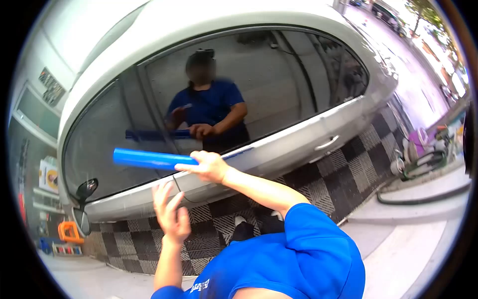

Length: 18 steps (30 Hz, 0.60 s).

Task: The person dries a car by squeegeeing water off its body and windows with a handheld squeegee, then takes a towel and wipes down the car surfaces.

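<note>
My right hand [209, 167] is closed round the right end of a long blue tube [149, 159], which points left in front of the car's dark side windows [269, 84]. Below the tube, my left hand [172, 212] is raised with its fingers spread and holds nothing. The light-coloured car door [298, 134] lies beyond both hands. A reflection of a person in a blue shirt, with the tube, shows in the glass.
Black and grey checkered floor tiles [318, 194] run along the car. The side mirror [87, 189] juts out at the left, near an orange stool [69, 232]. Hoses and a purple item [419, 141] lie at the right. A dark hose [423, 200] crosses the pale floor.
</note>
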Tool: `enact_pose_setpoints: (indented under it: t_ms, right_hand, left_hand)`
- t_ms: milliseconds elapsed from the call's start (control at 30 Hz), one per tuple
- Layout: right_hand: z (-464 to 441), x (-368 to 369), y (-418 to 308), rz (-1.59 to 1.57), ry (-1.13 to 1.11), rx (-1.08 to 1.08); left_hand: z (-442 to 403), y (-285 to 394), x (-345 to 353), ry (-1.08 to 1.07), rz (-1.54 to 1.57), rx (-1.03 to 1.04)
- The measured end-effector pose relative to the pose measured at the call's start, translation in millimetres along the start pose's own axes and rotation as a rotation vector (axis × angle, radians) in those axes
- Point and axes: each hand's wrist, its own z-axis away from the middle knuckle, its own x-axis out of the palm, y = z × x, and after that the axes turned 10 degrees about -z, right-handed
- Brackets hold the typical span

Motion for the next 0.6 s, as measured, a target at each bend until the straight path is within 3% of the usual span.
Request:
enact_pose_setpoints:
  t_ms: [67,133,167,200,233,300,333,367,400,500,567,600]
  right_hand:
    - [21,-36,26,-0.029,0.192,0.114]
    - [65,-94,88,0.338,0.355,0.11]
    - [85,-110,104,-0.063,0.728,0.478]
    - [100,-147,122,0.275,0.714,0.63]
    - [100,-169,128,0.427,0.901,0.61]
    - [110,-167,111,0.286,1.076,0.909]
    - [122,-138,115,0.117,1.129,0.564]
    - [114,-94,63,-0.029,1.054,0.706]
    - [136,-46,35,0.137,0.836,0.694]
    - [156,25,-47,-0.176,0.378,0.581]
    - [201,19,-22,-0.23,0.386,0.719]
    - [218,-3,0,-0.044,0.519,0.646]
  left_hand:
    - [57,-35,-25,-0.077,-0.104,-0.198]
    - [133,-63,-47,-0.096,-0.135,-0.48]
    - [166,-72,-60,-0.091,-0.159,-0.61]
    - [191,-76,-72,-0.11,-0.216,-0.642]
    - [191,-73,-77,-0.129,-0.269,-0.674]
    - [174,-87,-74,-0.119,-0.248,-0.576]
    - [143,-85,-54,-0.14,-0.267,-0.477]
    - [108,-91,-43,-0.166,-0.284,-0.366]
    - [77,-95,-24,-0.155,-0.277,-0.249]
    - [12,-119,35,-0.242,-0.275,0.166]
    - [8,-163,69,-0.541,-0.28,0.469]
    - [2,-186,73,-0.726,-0.322,0.645]
